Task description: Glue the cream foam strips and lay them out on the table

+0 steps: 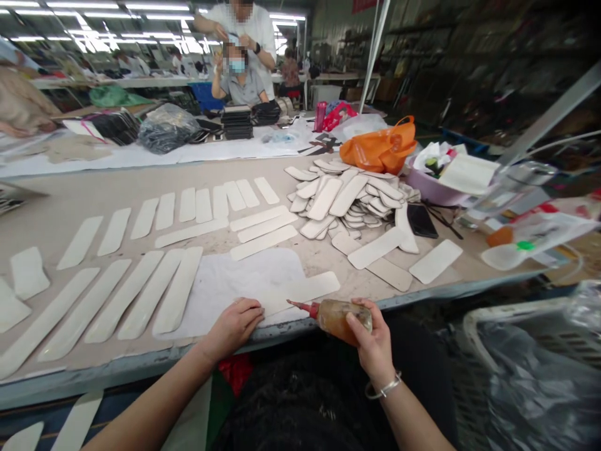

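My right hand (373,338) is wrapped round a clear glue bottle (339,318) of amber liquid, its red nozzle pointing left. The nozzle tip is over a white strip (310,288) that lies on a white sheet (253,269) at the table's front edge. My left hand (239,322) rests with its fingers together at the strip's left end; whether it grips the strip is hard to see. To the left, several long white strips (181,291) lie side by side, with a row of shorter pieces (188,205) behind them.
A heap of white pieces (347,197) stands right of centre, beside an orange bag (380,150), a purple basin (436,188) and a black phone (421,220). A plastic crate (511,313) is at the right. Across the table are two people (248,62) and stacked dark pieces (237,122).
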`<state>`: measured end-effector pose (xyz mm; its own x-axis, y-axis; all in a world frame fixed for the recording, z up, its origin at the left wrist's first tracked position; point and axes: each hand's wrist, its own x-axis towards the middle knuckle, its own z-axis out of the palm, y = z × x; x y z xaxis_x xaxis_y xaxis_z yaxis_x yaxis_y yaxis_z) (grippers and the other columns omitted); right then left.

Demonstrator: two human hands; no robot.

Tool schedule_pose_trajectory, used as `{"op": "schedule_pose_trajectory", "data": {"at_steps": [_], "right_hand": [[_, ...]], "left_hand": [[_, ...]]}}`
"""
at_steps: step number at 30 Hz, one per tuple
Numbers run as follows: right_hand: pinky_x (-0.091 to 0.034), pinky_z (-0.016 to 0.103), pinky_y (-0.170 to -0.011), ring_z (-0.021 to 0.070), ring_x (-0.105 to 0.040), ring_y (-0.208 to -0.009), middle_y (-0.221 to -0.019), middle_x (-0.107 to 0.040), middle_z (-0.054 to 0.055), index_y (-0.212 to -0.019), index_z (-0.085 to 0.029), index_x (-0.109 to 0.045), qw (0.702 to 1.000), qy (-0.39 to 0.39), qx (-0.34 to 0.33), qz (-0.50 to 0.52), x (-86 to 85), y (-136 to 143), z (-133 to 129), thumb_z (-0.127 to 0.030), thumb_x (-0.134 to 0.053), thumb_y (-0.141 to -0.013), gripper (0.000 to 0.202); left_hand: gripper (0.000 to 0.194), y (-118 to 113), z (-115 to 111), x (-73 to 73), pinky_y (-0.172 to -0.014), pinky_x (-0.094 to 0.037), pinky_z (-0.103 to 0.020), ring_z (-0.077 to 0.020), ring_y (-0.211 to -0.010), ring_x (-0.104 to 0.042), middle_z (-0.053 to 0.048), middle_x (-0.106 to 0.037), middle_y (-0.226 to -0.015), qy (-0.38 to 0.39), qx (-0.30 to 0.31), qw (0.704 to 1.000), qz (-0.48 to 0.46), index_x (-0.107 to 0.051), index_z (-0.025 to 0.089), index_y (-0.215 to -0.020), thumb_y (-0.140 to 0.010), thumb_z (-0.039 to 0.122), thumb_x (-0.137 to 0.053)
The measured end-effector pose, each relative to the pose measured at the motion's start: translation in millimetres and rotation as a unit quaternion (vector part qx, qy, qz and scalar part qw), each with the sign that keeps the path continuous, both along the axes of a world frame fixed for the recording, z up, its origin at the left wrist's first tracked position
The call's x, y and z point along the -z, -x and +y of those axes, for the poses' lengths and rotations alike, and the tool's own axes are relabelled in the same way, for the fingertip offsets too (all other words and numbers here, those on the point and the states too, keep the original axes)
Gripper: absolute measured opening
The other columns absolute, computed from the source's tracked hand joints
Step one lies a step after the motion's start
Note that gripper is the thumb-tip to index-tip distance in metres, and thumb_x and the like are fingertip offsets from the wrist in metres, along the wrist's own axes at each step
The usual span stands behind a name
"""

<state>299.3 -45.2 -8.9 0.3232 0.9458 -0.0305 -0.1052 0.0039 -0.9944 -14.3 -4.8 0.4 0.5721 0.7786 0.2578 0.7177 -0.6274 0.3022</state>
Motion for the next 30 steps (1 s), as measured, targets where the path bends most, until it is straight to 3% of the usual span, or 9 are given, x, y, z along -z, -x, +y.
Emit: {"op": "schedule_pose_trajectory", "data": {"at_steps": [6, 11, 22, 25, 30], "right_hand": [[-0.049, 0.038, -0.082, 0.0215, -0.057, -0.093, -0.103, -0.058, 0.008, -0.104, -0.02, -0.052, 0.986, -0.065, -0.024, -0.15, -9.1, 19.5, 7.8, -0.033, -0.065, -0.077, 0.033], [-0.049, 0.038, -0.078, 0.0215, -0.057, -0.088, -0.096, -0.058, 0.007, -0.103, -0.022, -0.052, 0.951, -0.127, -0.071, -0.274, -14.5, 37.0, 12.4, -0.03, -0.062, -0.08, 0.027], [-0.049, 0.037, -0.077, 0.0209, -0.057, -0.086, -0.092, -0.059, 0.007, -0.104, -0.021, -0.05, 0.918, -0.156, -0.139, -0.337, -14.0, 58.4, 15.1, -0.025, -0.061, -0.082, 0.025], [-0.049, 0.037, -0.076, 0.0206, -0.056, -0.085, -0.091, -0.058, 0.006, -0.103, -0.021, -0.05, 0.917, -0.15, -0.126, -0.347, -13.3, 53.6, 16.5, -0.025, -0.06, -0.082, 0.023], [-0.048, 0.037, -0.077, 0.0207, -0.056, -0.085, -0.092, -0.057, 0.006, -0.101, -0.021, -0.051, 0.918, -0.132, -0.041, -0.371, -11.7, 27.6, 20.3, -0.027, -0.061, -0.081, 0.023]], "left_hand": [[0.018, -4.0, -4.6, 1.9, -0.086, -0.05, -0.03, -0.0164, -0.094, -0.056, -0.01, -0.059, -0.101, 0.009, -0.027, 0.998, -0.052, -0.061, 0.014, -0.1, -0.087, 0.02, -0.05], [0.022, 7.4, -5.2, -0.4, -0.082, -0.05, -0.032, -0.0168, -0.091, -0.056, -0.009, -0.061, -0.101, 0.016, 0.021, 0.999, -0.03, -0.061, 0.018, -0.105, -0.087, 0.015, -0.049], [0.02, 4.1, -1.8, 1.5, -0.079, -0.05, -0.032, -0.016, -0.087, -0.057, -0.008, -0.063, -0.097, 0.017, 0.042, 0.999, -0.029, -0.062, 0.018, -0.101, -0.087, 0.015, -0.048], [0.02, 3.7, -1.6, -0.1, -0.078, -0.051, -0.032, -0.0161, -0.086, -0.058, -0.009, -0.064, -0.097, 0.013, 0.041, 0.999, -0.024, -0.062, 0.018, -0.1, -0.087, 0.017, -0.047], [0.02, 2.6, -1.9, -0.9, -0.078, -0.051, -0.032, -0.0161, -0.086, -0.058, -0.008, -0.064, -0.095, 0.009, 0.042, 0.999, -0.02, -0.062, 0.017, -0.1, -0.087, 0.016, -0.048]]}}
